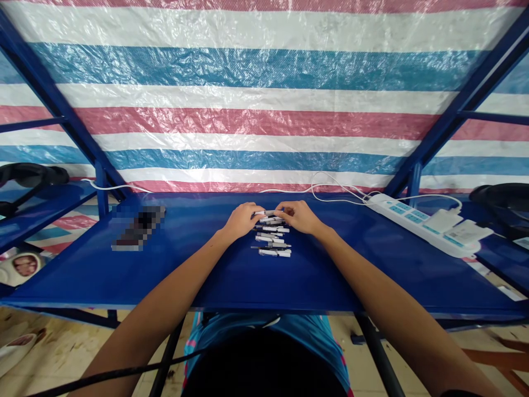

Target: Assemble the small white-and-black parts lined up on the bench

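Several white and grey pens (275,253) lie crosswise in a column on the blue table (231,281), near its middle. At the far end of this column, my left hand (243,219) pinches the left end of a white and grey pen (269,213). The fingers of my right hand (299,216) are closed on the same pen's right end. Both hands rest close to the tabletop, with the other pens lying between and nearer than them. Parts of the farthest pens are hidden by the fingers.
A white power strip (417,220) with plugged-in chargers and white cables lies at the right. At the left is a pixelated dark object (142,227). Blue metal posts (101,187) flank the table, and a striped plastic sheet (256,121) hangs behind it.
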`<state>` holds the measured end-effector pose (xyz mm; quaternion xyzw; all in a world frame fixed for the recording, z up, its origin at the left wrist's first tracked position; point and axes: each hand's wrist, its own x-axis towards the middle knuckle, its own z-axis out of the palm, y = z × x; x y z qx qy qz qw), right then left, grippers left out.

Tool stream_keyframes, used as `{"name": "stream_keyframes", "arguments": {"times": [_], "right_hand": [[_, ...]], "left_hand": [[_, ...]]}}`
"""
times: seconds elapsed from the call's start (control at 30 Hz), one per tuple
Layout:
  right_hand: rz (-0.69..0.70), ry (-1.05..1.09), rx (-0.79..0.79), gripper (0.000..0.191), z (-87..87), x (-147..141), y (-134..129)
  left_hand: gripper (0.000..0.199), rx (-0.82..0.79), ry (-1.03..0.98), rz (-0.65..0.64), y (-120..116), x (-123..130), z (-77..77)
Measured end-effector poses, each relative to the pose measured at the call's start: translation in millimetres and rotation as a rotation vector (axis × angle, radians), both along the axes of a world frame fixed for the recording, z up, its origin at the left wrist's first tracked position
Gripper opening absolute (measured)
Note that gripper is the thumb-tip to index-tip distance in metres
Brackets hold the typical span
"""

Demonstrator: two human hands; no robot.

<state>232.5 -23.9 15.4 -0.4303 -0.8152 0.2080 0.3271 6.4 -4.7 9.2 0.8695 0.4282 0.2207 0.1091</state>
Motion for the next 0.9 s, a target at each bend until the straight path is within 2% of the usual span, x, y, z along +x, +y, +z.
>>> {"name": "stream_keyframes", "arguments": {"times": [0.3, 0.9], "right_hand": [[0.003, 0.003, 0.0, 0.052, -0.5, -1.3, -0.6], [0.001, -0.01, -0.002, 0.058, 3.8, -3.7, -3.3]], "left_hand": [[0.026, 0.011, 0.015, 0.006, 0.8, 1.0, -1.4], [0.026, 0.018, 0.015, -0.004, 0.3, 1.3, -1.6]]}}
